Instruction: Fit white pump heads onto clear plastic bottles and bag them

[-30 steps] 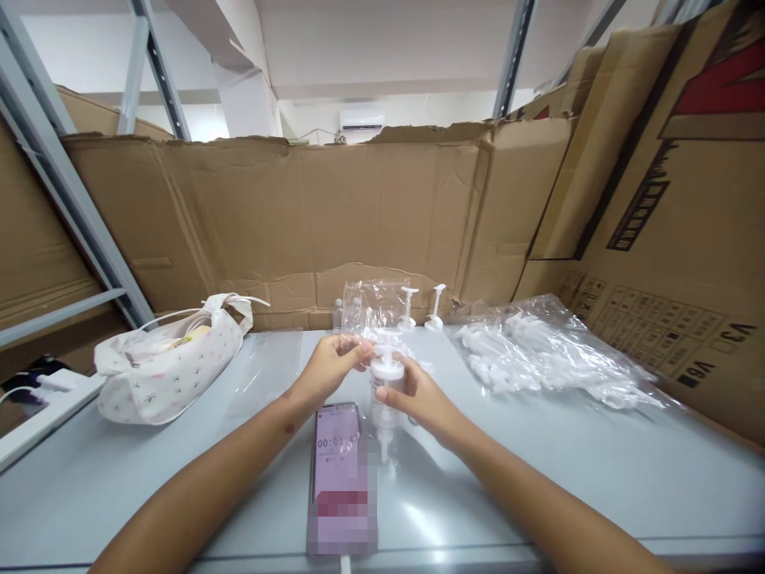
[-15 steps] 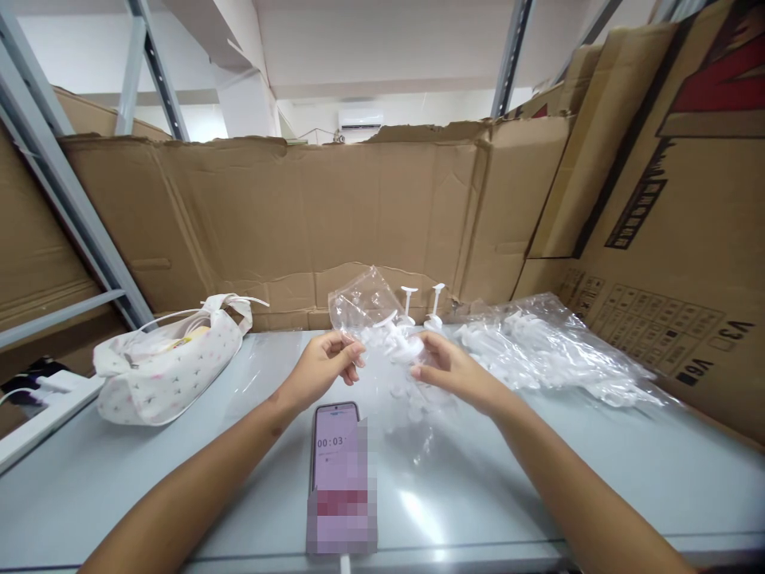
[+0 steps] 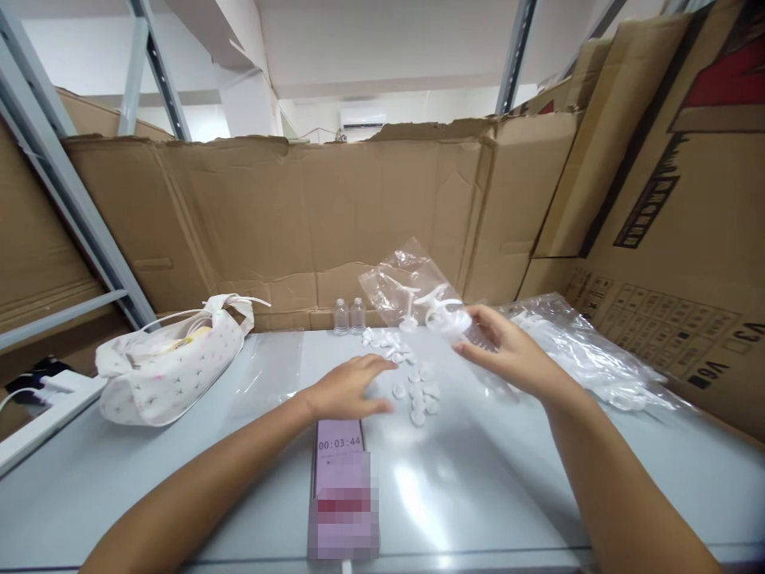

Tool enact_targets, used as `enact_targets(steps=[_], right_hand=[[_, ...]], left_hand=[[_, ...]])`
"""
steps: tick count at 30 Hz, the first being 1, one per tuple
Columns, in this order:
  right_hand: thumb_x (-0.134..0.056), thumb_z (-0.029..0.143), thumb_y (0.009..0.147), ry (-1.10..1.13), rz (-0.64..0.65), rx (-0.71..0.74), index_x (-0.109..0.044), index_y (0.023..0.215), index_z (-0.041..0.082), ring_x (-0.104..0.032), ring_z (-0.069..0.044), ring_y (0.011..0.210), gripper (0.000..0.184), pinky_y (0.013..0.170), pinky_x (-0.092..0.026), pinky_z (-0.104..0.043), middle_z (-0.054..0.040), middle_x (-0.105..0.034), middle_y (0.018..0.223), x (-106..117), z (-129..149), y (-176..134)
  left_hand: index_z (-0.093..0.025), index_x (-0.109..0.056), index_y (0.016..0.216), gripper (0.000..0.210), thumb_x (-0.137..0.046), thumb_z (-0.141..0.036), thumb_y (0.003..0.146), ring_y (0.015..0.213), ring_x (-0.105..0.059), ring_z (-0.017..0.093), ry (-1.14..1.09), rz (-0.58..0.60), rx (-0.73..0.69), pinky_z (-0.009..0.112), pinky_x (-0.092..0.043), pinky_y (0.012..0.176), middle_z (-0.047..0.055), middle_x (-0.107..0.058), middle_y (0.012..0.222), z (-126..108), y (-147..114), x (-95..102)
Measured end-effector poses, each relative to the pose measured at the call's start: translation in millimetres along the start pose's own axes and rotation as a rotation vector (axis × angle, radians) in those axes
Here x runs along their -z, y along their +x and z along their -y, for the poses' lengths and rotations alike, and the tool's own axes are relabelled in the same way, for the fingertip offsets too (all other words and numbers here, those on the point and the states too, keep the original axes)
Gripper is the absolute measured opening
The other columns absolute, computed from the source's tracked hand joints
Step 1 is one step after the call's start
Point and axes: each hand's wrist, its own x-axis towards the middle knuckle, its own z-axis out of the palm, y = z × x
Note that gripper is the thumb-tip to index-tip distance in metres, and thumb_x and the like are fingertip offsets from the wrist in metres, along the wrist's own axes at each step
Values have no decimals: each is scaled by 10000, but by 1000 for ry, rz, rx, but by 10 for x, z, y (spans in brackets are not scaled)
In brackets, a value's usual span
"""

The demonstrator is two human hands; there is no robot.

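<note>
My right hand [image 3: 505, 351] pinches a clear plastic bag [image 3: 409, 263], raised over the table, with white plastic parts [image 3: 448, 320] inside or just behind it. I cannot make out their exact kind. My left hand [image 3: 352, 387] is open above the top of a phone [image 3: 339, 478], thumb and fingers apart, holding nothing. Just right of its fingertips lie several small round white pieces [image 3: 417, 414]. Behind them is a small heap of other white pieces [image 3: 386, 343]. A white T-shaped part [image 3: 409, 307] shows behind or through the bag.
Two small clear bottles [image 3: 357, 316] stand against the cardboard wall [image 3: 251, 231]. A flat clear bag [image 3: 268, 367] lies beside a patterned white pouch [image 3: 170, 375]. At right is a large plastic bag of white parts [image 3: 574, 351]. A power strip [image 3: 48, 414] is at far left.
My right hand has moved right with the bag, uncovering the bottles and small white pieces. My left hand has let go of the bag and come down over the phone's top.
</note>
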Motion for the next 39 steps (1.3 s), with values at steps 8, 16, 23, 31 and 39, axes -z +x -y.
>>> enact_targets(steps=[8, 16, 23, 31, 39], right_hand=[[-597, 432, 782, 141, -52, -54, -514, 1054, 249, -587, -248, 915, 338, 793, -464, -369, -47, -603, 1003, -31, -226, 3], [-599, 401, 773, 152, -35, -57, -520, 1015, 242, -587, -245, 882, 300, 764, -471, -361, -42, -601, 950, -82, -223, -27], [-584, 413, 779, 131, -19, -60, -531, 1007, 231, -589, -233, 854, 296, 741, -460, -340, -47, -614, 963, -98, -214, -35], [-564, 420, 777, 375, 37, -196, -534, 950, 217, -586, -214, 846, 268, 731, -457, -311, -26, -603, 903, -318, -274, 30], [-551, 478, 772, 449, 98, -341, -560, 822, 230, -577, -238, 861, 253, 674, -448, -312, -40, -622, 874, -509, -346, 86]], left_hand=[[-277, -398, 1333, 820, -588, -693, 653, 1313, -277, 359, 258, 85, -255, 515, -240, 1053, 129, -335, 1426, -60, 526, -484], [-241, -541, 1138, 413, -395, -524, 874, 988, -553, 251, 473, 134, -231, 329, -466, 765, 79, -564, 1110, -28, 730, -585], [-202, -564, 1039, 316, -398, -430, 895, 771, -632, 202, 526, 163, -186, 285, -477, 622, 84, -574, 1077, -35, 726, -591], [-189, -546, 1100, 304, -427, -374, 891, 750, -645, 213, 526, 94, -80, 325, -508, 659, 115, -542, 1132, 30, 640, -533], [-211, -558, 1042, 328, -437, -469, 881, 715, -603, 181, 340, -108, 61, 304, -481, 662, 68, -538, 1037, 238, 341, -211]])
